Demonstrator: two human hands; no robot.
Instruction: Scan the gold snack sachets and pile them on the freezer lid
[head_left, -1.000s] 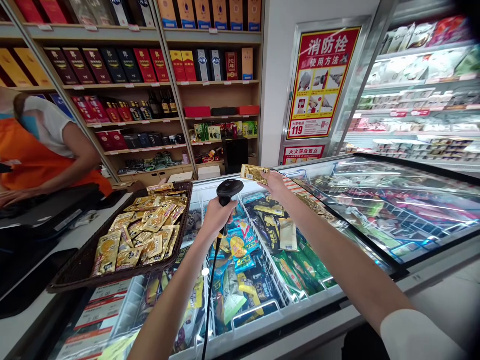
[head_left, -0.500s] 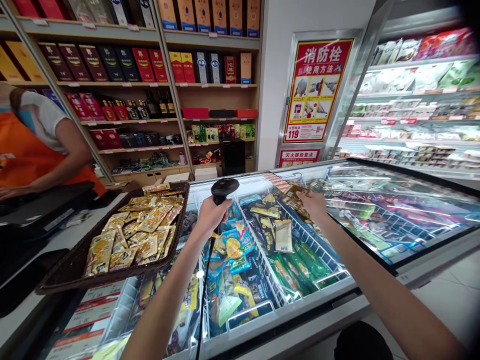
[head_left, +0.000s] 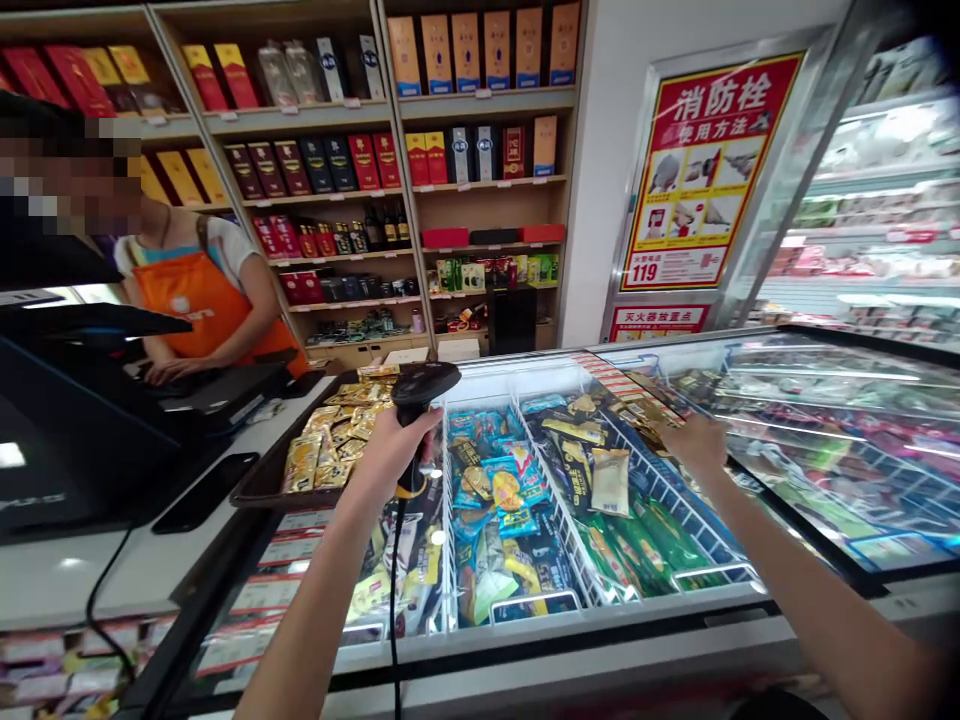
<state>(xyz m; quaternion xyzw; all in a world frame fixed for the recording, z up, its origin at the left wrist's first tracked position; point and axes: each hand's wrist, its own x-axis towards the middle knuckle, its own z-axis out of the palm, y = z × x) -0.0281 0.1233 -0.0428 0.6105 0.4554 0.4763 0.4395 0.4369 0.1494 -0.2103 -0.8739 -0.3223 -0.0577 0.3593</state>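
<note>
Head view: left hand (head_left: 396,448) has its fingers wrapped round the handle of a black scanner (head_left: 426,382), head up, cord hanging down, over the open freezer (head_left: 465,645). Right hand (head_left: 697,442) reaches in at the gold packets (head_left: 641,412), right of the green packs (head_left: 637,545); can't tell if its fingers pinch one. More gold packets fill a brown tray (head_left: 296,498), left of the scanner. Co-worker in orange apron (head_left: 199,305) behind the counter (head_left: 71,575).
</note>
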